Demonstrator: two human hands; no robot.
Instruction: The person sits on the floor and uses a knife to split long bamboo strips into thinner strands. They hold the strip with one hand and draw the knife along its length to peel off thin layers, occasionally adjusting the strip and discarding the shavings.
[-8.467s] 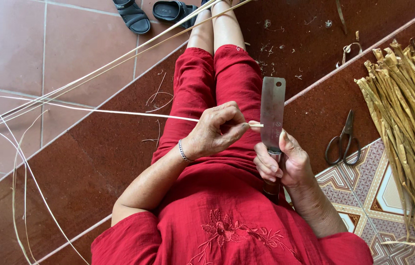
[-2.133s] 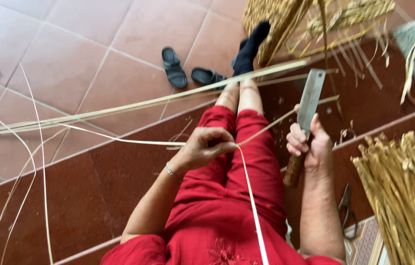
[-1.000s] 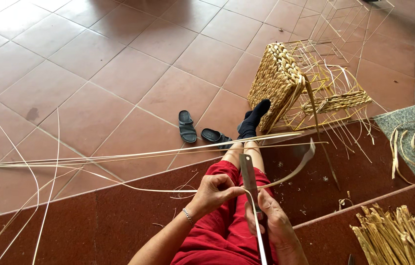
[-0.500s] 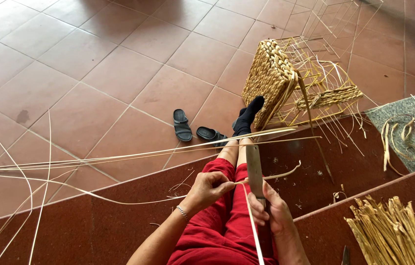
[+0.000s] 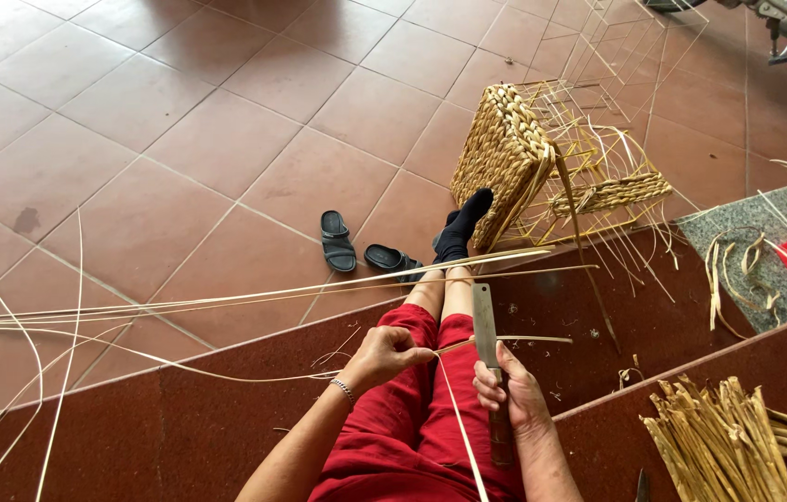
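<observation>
The right hand (image 5: 508,390) is closed around the handle of a long flat knife (image 5: 484,321), holding the blade upright over the lap so that it points away from the body, toward the person's feet. The left hand (image 5: 386,355) sits just to the left of the blade, its fingers (image 5: 412,354) pinched shut on a thin pale cane strip (image 5: 226,374). That strip is the thing both hands work on, and its long axis runs crosswise to the blade: from the pinch it stretches far out to the left over the red step (image 5: 179,418), and on the right it meets the blade about midway up, with a short end (image 5: 528,339) carrying on past the blade. A second thin length (image 5: 458,428) drops from near the pinch down across the red trousers (image 5: 412,446) toward the camera; whether it is a split half of the same strip cannot be told. So the strip lies between the two hands, nearly at right angles to the knife, with the left hand the nearer one to it and the only one gripping it; the right hand touches it only through the blade. Beyond the knees, longer canes (image 5: 319,288) lie roughly parallel to the held strip, a half-woven basket (image 5: 505,158) stands near the black-socked foot (image 5: 463,228), and a bundle of dry stalks (image 5: 719,442) lies to the right.
</observation>
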